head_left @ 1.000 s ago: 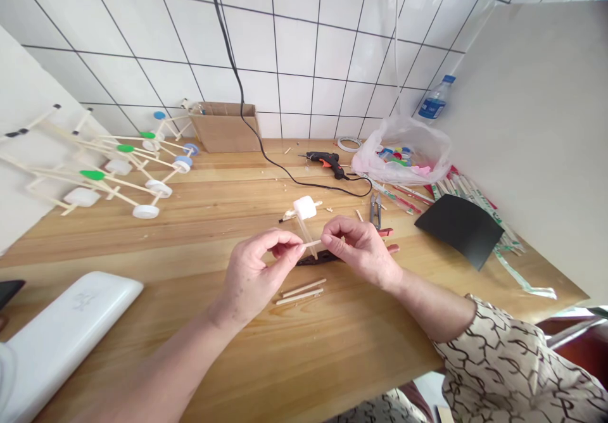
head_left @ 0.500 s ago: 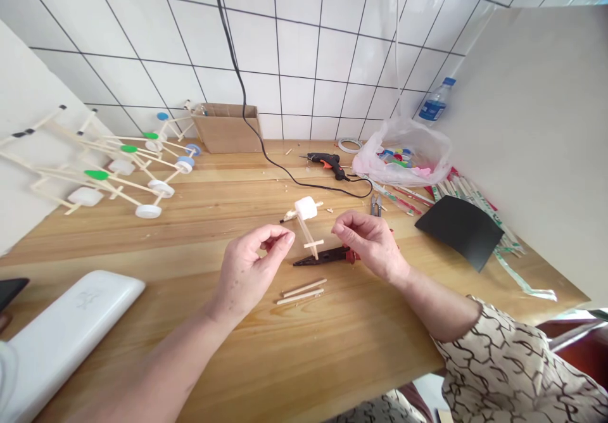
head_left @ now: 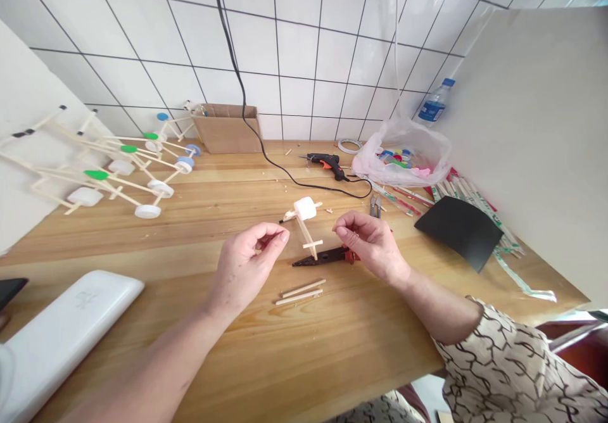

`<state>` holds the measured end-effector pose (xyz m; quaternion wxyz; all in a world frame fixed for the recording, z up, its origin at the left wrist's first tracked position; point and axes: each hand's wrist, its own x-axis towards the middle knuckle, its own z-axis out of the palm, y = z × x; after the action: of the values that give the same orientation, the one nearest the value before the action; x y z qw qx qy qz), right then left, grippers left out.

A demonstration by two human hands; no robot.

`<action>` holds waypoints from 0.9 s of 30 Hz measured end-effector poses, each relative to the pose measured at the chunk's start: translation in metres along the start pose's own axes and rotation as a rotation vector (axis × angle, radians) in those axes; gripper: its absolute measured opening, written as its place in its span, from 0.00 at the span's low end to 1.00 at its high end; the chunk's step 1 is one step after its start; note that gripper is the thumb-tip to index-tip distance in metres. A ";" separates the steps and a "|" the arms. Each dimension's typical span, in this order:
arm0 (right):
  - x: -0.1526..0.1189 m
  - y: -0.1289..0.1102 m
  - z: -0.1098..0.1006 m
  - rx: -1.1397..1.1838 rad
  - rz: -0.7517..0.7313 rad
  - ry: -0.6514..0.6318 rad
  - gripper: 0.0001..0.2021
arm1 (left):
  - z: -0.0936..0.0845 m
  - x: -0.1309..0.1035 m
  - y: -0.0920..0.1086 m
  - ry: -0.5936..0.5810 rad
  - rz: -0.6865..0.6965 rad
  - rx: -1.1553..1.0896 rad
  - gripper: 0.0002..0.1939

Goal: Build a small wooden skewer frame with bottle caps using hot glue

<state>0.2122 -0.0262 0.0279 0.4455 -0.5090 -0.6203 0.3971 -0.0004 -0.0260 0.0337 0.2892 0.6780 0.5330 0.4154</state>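
Observation:
My left hand [head_left: 254, 261] is closed in a pinch, thumb against forefinger, above the table; anything between the fingertips is too small to make out. Facing it, my right hand [head_left: 370, 242] pinches the same way over the red handles of the black-jawed pliers [head_left: 323, 257]. Between my hands lies a small stick frame [head_left: 306, 233] with a white block [head_left: 304, 208] at its far end and a short crosspiece near the pliers' jaws. Two loose wooden sticks [head_left: 299, 296] lie side by side nearer to me.
A black glue gun [head_left: 327, 162] and its cord lie behind. At left stand several stick models [head_left: 128, 163] with white wheels, and a white device [head_left: 80, 334]. Rightward are a plastic bag of caps [head_left: 403, 157], small snippers [head_left: 375, 206], a black sheet [head_left: 458, 230] and a cardboard box [head_left: 228, 130] at the back.
My left hand has shifted slightly left, widening the gap between my hands. My right hand has barely moved. The stick frame and pliers stay where they were.

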 end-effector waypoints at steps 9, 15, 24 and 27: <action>-0.001 -0.004 -0.001 -0.115 -0.091 0.030 0.08 | -0.001 0.003 -0.007 -0.054 -0.040 0.009 0.09; 0.002 0.000 -0.004 -0.187 -0.125 0.044 0.07 | 0.000 0.005 -0.009 -0.089 -0.045 0.042 0.09; 0.002 0.010 -0.007 -0.231 -0.128 0.038 0.06 | 0.001 0.005 -0.016 -0.155 -0.061 0.139 0.09; 0.002 0.007 -0.007 -0.251 -0.151 0.040 0.05 | 0.001 0.006 -0.016 -0.169 -0.070 0.148 0.10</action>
<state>0.2205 -0.0229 0.0230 0.4193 -0.5205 -0.6926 0.2713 -0.0069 -0.0163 0.0218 0.2967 0.7111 0.5593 0.3057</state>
